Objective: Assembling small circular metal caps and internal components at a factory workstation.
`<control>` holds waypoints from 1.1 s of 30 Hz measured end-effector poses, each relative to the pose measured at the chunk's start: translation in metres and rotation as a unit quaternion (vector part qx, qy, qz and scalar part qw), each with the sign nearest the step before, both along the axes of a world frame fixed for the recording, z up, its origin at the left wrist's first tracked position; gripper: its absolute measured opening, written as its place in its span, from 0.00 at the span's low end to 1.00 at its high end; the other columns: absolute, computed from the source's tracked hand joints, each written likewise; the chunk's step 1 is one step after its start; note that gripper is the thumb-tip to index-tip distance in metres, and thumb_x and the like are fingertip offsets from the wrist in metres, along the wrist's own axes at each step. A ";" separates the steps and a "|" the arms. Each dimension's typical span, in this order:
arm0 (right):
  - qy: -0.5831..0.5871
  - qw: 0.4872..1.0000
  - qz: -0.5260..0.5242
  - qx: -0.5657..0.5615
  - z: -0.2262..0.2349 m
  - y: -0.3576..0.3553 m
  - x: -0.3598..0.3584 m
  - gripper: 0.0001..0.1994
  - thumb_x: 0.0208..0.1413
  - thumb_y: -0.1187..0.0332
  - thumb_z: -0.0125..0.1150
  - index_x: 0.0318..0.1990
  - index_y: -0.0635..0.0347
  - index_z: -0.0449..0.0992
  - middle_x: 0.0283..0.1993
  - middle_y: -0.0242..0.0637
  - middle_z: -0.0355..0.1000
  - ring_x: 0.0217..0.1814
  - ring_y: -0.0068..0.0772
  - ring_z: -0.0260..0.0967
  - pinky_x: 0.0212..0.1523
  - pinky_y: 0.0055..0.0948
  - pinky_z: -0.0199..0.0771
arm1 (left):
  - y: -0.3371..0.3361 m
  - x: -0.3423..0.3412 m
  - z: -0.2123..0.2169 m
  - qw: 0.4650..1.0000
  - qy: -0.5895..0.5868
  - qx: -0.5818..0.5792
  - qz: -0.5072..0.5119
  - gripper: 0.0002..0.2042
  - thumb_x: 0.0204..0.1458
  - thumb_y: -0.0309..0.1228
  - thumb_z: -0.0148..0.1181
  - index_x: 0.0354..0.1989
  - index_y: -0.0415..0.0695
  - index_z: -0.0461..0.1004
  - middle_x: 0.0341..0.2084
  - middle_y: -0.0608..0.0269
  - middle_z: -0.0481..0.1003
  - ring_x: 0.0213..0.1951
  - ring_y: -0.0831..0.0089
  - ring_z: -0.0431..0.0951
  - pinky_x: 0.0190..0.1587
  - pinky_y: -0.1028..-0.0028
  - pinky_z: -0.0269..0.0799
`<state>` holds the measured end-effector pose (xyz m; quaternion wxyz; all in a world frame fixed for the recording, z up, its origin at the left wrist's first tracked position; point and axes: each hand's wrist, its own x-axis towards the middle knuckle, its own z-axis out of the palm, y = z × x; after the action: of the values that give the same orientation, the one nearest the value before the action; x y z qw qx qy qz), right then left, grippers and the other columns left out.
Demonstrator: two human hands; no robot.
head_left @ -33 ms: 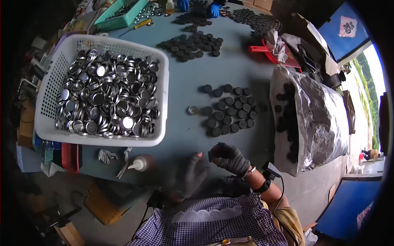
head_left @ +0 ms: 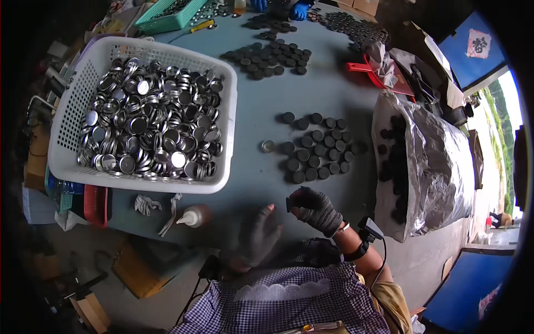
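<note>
My right hand (head_left: 316, 211), in a dark grey fingerless glove, is closed on a small black disc (head_left: 288, 204) held edge-on at its fingertips near the table's front edge. To its left, my gloved left hand (head_left: 259, 236) is slightly blurred, its fingers stretched out and nothing visible in them. Beyond the hands stands a loose group of black round pieces (head_left: 319, 150) on the grey-green table (head_left: 250, 106). A small silvery ring-like piece (head_left: 267, 146) lies at the group's left side.
A white basket (head_left: 231, 133) heaped with silver metal caps (head_left: 150, 122) stands left. In front are a white-tipped squeeze bottle (head_left: 193, 215) and crumpled gloves (head_left: 147, 204). A silvery sack (head_left: 434, 167) of black pieces lies right. Across the table are blue-gloved hands (head_left: 299, 11) of another person.
The view has shifted a little, so the basket, black pieces and sack sit slightly farther right in the picture. Both hands keep nearly the same pose.
</note>
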<state>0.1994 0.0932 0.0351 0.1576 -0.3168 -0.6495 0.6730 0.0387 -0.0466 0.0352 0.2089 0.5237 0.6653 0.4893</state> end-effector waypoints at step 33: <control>-0.381 0.728 0.199 0.535 -0.007 0.101 -0.139 0.08 0.52 0.70 0.56 0.39 0.59 0.77 0.44 0.42 0.73 0.50 0.43 0.69 0.53 0.38 0.71 | -0.017 -0.025 -0.011 0.999 -0.027 -0.016 -0.020 0.08 0.47 0.19 0.61 0.36 0.41 0.72 0.27 0.59 0.74 0.27 0.65 0.76 0.30 0.70 0.73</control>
<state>0.0606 0.1938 0.0278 -0.0971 -0.2732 -0.9556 0.0535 0.0136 -0.0634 0.0237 0.2449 0.5205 0.6562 0.4883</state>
